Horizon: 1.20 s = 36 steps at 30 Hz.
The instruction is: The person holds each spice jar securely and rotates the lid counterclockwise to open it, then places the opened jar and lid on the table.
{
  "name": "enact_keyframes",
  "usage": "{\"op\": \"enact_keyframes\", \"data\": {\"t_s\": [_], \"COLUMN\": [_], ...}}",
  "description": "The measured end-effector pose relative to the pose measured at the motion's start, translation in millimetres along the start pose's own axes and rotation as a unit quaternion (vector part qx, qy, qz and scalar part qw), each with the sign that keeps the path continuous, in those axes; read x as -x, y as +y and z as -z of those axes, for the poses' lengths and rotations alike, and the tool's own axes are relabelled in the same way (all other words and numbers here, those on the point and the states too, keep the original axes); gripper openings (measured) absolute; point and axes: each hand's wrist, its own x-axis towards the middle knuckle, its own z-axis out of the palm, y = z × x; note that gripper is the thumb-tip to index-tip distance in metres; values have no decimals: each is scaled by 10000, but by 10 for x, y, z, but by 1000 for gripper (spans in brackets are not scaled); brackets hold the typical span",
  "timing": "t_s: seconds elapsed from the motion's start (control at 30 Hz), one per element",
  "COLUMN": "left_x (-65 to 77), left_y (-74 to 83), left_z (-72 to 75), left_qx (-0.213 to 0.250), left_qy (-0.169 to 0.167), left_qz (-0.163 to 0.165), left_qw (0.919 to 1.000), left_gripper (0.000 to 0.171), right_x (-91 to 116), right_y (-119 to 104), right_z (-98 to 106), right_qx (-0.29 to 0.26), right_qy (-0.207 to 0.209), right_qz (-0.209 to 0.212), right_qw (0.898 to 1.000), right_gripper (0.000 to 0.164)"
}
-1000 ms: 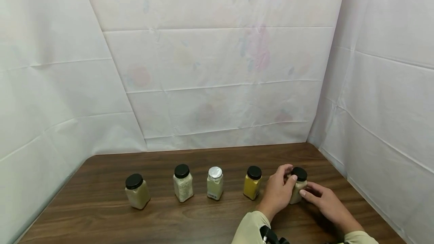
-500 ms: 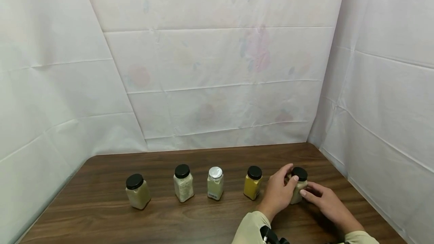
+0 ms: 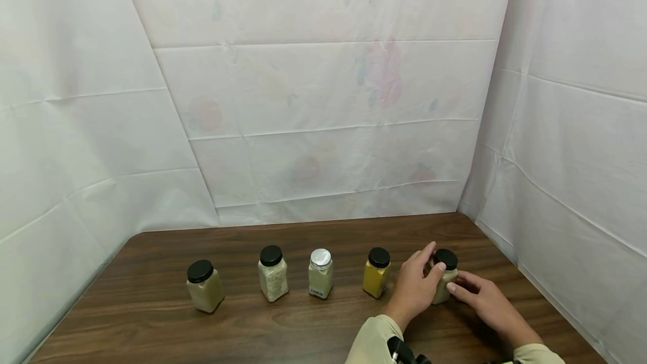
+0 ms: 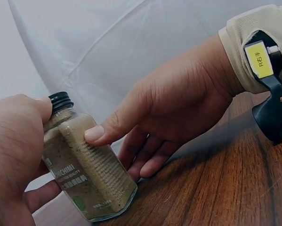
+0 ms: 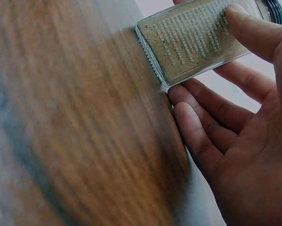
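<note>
At the right of the table stands a square glass spice jar (image 3: 442, 290) with a black screw cap and a brownish, speckled filling. White print covers its sides in the left wrist view. My left hand (image 3: 413, 282) holds it from the left, thumb near the cap and the other fingers partly hidden behind the glass. From the right, my right hand (image 3: 487, 303) grips the jar's body, with its thumb (image 5: 253, 28) on the printed side and the index finger passing behind. Its lower fingers lie close to the tabletop. The cap is on the jar.
Left of the hands stand a yellow-filled jar (image 3: 376, 281), a silver-topped jar (image 3: 320, 282), a black-capped jar with pale flakes (image 3: 273, 281) and another black-capped jar (image 3: 206, 294). White cloth (image 3: 323, 100) walls the back and sides of the wooden table (image 3: 242, 336).
My left fingers have shifted slightly upward beside the cap. The right hand and all the jars stay where they were.
</note>
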Motion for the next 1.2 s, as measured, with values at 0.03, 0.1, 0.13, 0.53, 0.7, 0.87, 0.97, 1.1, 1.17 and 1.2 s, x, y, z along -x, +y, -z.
{"op": "enact_keyframes", "data": {"t_s": [0.03, 0.1, 0.13, 0.53, 0.7, 0.87, 0.97, 1.1, 1.17, 1.2], "left_x": [1, -2, -4, -14, -16, -20, -22, -23, -23, -24], "left_y": [-2, -3, -3, 0, -7, -6, 0, 8, 8, 9], "left_z": [2, 4, 5, 8, 10, 9, 14, 27, 32, 34], "left_qx": [-7, -50, -80, 42, 185, 202, 227, 339, 398, 426], "left_qy": [-27, -57, -68, -87, -111, -110, -115, -131, -124, -109], "left_qz": [-1, -20, -19, 196, 202, 197, 223, 266, 264, 262], "left_qw": [10000, 10000, 9999, 9998, 9996, 9995, 9994, 9990, 9988, 9987], "left_gripper": [48, 47, 47, 41, 40, 40, 40, 39, 38, 38], "right_x": [-4, -7, -7, -8, -6, -2, 1, 5, 6, 5], "right_y": [5, 10, 11, 6, 16, 21, 19, 7, 0, -3], "right_z": [-1, -2, -1, 1, 5, -1, -2, -1, -3, -4], "right_qx": [9, 24, 36, 101, 63, 57, 58, 61, 71, 75], "right_qy": [1, -1, 0, 27, 1, 45, 52, 60, 73, 79], "right_qz": [17, 33, 38, -34, -101, -35, -21, -10, -6, -2], "right_qw": [10000, 10000, 10000, 9999, 9999, 10000, 10000, 10000, 9999, 9999], "right_gripper": [66, 65, 65, 66, 67, 64, 64, 64, 63, 63]}}
